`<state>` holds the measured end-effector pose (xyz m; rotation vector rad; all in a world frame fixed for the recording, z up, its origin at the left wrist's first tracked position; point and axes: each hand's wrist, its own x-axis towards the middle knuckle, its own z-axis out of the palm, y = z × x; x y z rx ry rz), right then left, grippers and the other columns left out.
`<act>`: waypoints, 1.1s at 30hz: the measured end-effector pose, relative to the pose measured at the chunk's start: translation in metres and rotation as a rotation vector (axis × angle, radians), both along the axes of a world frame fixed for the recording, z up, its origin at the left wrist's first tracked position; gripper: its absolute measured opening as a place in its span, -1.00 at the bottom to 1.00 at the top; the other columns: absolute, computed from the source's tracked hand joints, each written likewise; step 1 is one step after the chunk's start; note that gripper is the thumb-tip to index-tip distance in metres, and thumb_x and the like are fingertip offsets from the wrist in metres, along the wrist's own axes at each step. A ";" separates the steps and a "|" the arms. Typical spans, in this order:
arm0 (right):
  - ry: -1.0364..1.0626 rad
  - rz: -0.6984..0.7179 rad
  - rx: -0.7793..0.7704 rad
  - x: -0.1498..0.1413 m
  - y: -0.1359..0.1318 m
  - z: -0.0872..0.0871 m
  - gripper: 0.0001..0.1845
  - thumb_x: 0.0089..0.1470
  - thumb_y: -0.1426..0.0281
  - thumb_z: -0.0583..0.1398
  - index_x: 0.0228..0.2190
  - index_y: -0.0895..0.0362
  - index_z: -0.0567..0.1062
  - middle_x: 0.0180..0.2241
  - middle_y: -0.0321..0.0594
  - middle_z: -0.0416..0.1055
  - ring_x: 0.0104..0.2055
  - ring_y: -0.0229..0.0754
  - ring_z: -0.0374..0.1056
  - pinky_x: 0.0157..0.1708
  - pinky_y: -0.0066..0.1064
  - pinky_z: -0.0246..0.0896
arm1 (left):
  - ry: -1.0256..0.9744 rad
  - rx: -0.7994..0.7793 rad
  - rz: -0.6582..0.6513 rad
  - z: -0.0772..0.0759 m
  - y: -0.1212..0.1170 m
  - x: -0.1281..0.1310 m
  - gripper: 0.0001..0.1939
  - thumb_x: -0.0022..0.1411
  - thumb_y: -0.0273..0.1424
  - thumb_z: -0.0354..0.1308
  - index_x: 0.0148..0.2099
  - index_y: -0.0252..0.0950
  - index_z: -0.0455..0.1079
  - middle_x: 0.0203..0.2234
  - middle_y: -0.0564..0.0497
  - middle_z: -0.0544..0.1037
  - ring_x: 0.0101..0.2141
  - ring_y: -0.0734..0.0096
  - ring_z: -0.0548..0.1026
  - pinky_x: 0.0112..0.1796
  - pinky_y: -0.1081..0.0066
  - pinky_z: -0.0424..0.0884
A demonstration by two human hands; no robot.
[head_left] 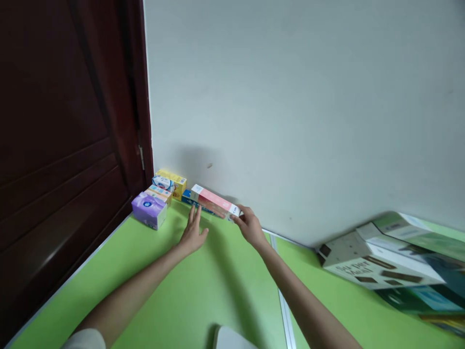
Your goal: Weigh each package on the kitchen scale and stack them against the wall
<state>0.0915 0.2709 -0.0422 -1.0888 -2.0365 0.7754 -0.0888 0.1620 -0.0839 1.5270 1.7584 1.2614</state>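
A long pink and white box [215,200] lies along the wall, over a dark blue box [188,197] that shows only in part beneath it. My right hand [250,227] grips the pink box by its right end, thumb and fingers on either side. Just in front of the two boxes is my left hand [192,233], its fingers spread and nothing in it. To its left stand a purple tissue pack [148,209], a small orange and white pack [160,194], a white and blue pack [163,183] and a yellow box [178,186].
A green tabletop [174,300] runs up to the pale wall [290,106]. At left is a dark red-brown door [58,145]. Several large cartons [385,261] are piled on the right. A white object [232,339] shows at the bottom edge.
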 end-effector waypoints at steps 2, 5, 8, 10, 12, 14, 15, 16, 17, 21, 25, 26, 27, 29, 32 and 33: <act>0.001 0.004 0.015 -0.022 0.022 -0.007 -0.65 -0.04 0.31 0.14 -0.18 0.16 0.42 -0.32 -0.17 0.31 -0.44 -0.19 0.28 -0.38 -0.30 0.30 | 0.022 -0.025 0.034 -0.004 0.021 -0.008 -0.17 0.09 -0.52 0.06 0.34 -0.28 -0.26 0.32 -0.23 -0.38 0.29 0.12 -0.24 0.20 0.15 -0.03; 0.011 -0.014 0.042 -0.046 0.040 -0.021 -0.65 -0.05 0.38 0.13 -0.16 0.16 0.42 -0.26 -0.14 0.30 -0.45 -0.20 0.28 -0.34 -0.27 0.32 | 0.030 -0.047 0.078 -0.015 0.047 -0.018 -0.14 0.06 -0.54 0.07 0.34 -0.31 -0.27 0.32 -0.23 -0.41 0.29 0.11 -0.25 0.20 0.16 -0.06; 0.027 -0.054 0.061 -0.058 0.045 -0.037 -0.61 -0.01 0.41 0.09 -0.09 0.16 0.38 -0.15 -0.08 0.25 -0.46 -0.24 0.29 -0.28 -0.23 0.32 | 0.019 -0.083 0.085 -0.027 0.064 -0.024 -0.11 0.02 -0.56 0.10 0.34 -0.32 -0.24 0.32 -0.23 -0.35 0.29 0.11 -0.25 0.21 0.18 -0.10; 0.035 -0.075 0.072 -0.061 0.047 -0.044 -0.61 0.02 0.41 0.08 -0.06 0.16 0.37 -0.13 -0.07 0.22 -0.45 -0.23 0.30 -0.25 -0.22 0.32 | 0.019 -0.094 0.080 -0.033 0.072 -0.026 -0.10 0.00 -0.57 0.11 0.33 -0.33 -0.22 0.32 -0.23 -0.33 0.29 0.10 -0.25 0.21 0.19 -0.12; 0.037 -0.088 0.079 -0.062 0.049 -0.049 -0.61 0.03 0.42 0.07 -0.06 0.16 0.36 -0.12 -0.07 0.22 -0.45 -0.23 0.31 -0.23 -0.22 0.32 | 0.028 -0.081 0.078 -0.038 0.077 -0.025 -0.11 -0.01 -0.57 0.11 0.33 -0.34 -0.21 0.32 -0.24 -0.33 0.29 0.09 -0.24 0.21 0.18 -0.12; 0.034 -0.095 0.085 -0.063 0.051 -0.051 -0.60 0.03 0.43 0.06 -0.05 0.15 0.36 -0.11 -0.07 0.21 -0.44 -0.23 0.31 -0.22 -0.22 0.31 | 0.039 -0.063 0.079 -0.041 0.080 -0.024 -0.11 -0.01 -0.56 0.11 0.33 -0.33 -0.20 0.32 -0.23 -0.35 0.29 0.07 -0.23 0.21 0.16 -0.09; 0.030 -0.099 0.087 -0.063 0.053 -0.051 -0.60 0.03 0.44 0.06 -0.05 0.14 0.35 -0.11 -0.08 0.22 -0.43 -0.22 0.31 -0.21 -0.22 0.31 | 0.042 -0.060 0.081 -0.042 0.081 -0.024 -0.12 -0.01 -0.56 0.11 0.33 -0.33 -0.19 0.32 -0.22 -0.36 0.29 0.05 -0.22 0.21 0.15 -0.08; 0.026 -0.102 0.090 -0.063 0.054 -0.051 -0.60 0.03 0.45 0.05 -0.05 0.13 0.35 -0.10 -0.08 0.22 -0.41 -0.21 0.32 -0.20 -0.22 0.31 | 0.042 -0.063 0.084 -0.042 0.081 -0.024 -0.12 -0.01 -0.57 0.11 0.33 -0.32 -0.18 0.32 -0.21 -0.37 0.29 0.04 -0.22 0.20 0.14 -0.07; 0.021 -0.106 0.094 -0.064 0.055 -0.050 -0.59 0.02 0.46 0.06 -0.04 0.12 0.34 -0.10 -0.08 0.23 -0.39 -0.19 0.32 -0.19 -0.21 0.30 | 0.040 -0.067 0.088 -0.043 0.082 -0.024 -0.12 -0.02 -0.57 0.11 0.33 -0.31 -0.17 0.33 -0.19 -0.38 0.29 0.04 -0.22 0.20 0.13 -0.07; -0.002 -0.099 0.105 -0.061 0.055 -0.047 -0.55 -0.03 0.46 0.11 -0.04 0.14 0.31 -0.08 -0.05 0.23 -0.30 -0.11 0.34 -0.18 -0.17 0.30 | 0.026 -0.060 0.095 -0.044 0.079 -0.026 -0.13 -0.04 -0.57 0.10 0.32 -0.31 -0.14 0.33 -0.19 -0.27 0.29 0.08 -0.19 0.21 0.14 -0.07; -0.018 -0.033 0.128 -0.054 0.051 -0.043 -0.68 -0.04 0.45 0.13 -0.16 0.13 0.36 -0.14 -0.10 0.27 -0.27 -0.09 0.34 -0.25 -0.24 0.33 | -0.005 -0.037 0.089 -0.043 0.074 -0.030 -0.17 -0.02 -0.57 0.06 0.31 -0.33 -0.11 0.31 -0.16 -0.12 0.28 0.16 -0.12 0.23 0.18 -0.11; -0.018 -0.024 0.134 -0.052 0.050 -0.042 -0.70 -0.02 0.44 0.12 -0.17 0.13 0.35 -0.16 -0.10 0.27 -0.28 -0.10 0.34 -0.26 -0.25 0.33 | -0.013 -0.036 0.088 -0.043 0.073 -0.031 -0.18 -0.01 -0.58 0.05 0.31 -0.33 -0.11 0.31 -0.16 -0.08 0.28 0.18 -0.11 0.23 0.19 -0.13; -0.018 -0.021 0.140 -0.050 0.048 -0.042 -0.70 -0.01 0.44 0.11 -0.16 0.13 0.34 -0.16 -0.10 0.27 -0.29 -0.11 0.34 -0.27 -0.26 0.33 | -0.019 -0.038 0.085 -0.042 0.072 -0.031 -0.19 -0.01 -0.58 0.05 0.30 -0.34 -0.10 0.30 -0.16 -0.06 0.28 0.18 -0.11 0.24 0.21 -0.14; -0.019 -0.028 0.153 -0.048 0.046 -0.040 -0.68 0.02 0.44 0.09 -0.13 0.14 0.31 -0.15 -0.08 0.27 -0.29 -0.11 0.34 -0.28 -0.25 0.33 | -0.026 -0.052 0.077 -0.041 0.072 -0.031 -0.20 -0.01 -0.57 0.06 0.30 -0.38 -0.07 0.29 -0.20 -0.03 0.28 0.17 -0.09 0.23 0.23 -0.11; -0.037 -0.042 0.176 -0.046 0.046 -0.036 -0.68 0.03 0.45 0.07 -0.11 0.14 0.29 -0.12 -0.07 0.26 -0.29 -0.12 0.34 -0.27 -0.25 0.33 | -0.040 -0.080 0.072 -0.038 0.073 -0.031 -0.21 -0.04 -0.57 0.09 0.28 -0.37 -0.01 0.28 -0.21 -0.01 0.27 0.16 -0.06 0.23 0.23 -0.09; -0.048 -0.043 0.185 -0.046 0.046 -0.035 -0.67 0.03 0.46 0.06 -0.11 0.13 0.28 -0.11 -0.07 0.26 -0.30 -0.14 0.34 -0.27 -0.27 0.33 | -0.044 -0.088 0.073 -0.038 0.073 -0.031 -0.21 -0.04 -0.57 0.09 0.27 -0.35 0.01 0.28 -0.20 0.00 0.27 0.16 -0.06 0.23 0.22 -0.09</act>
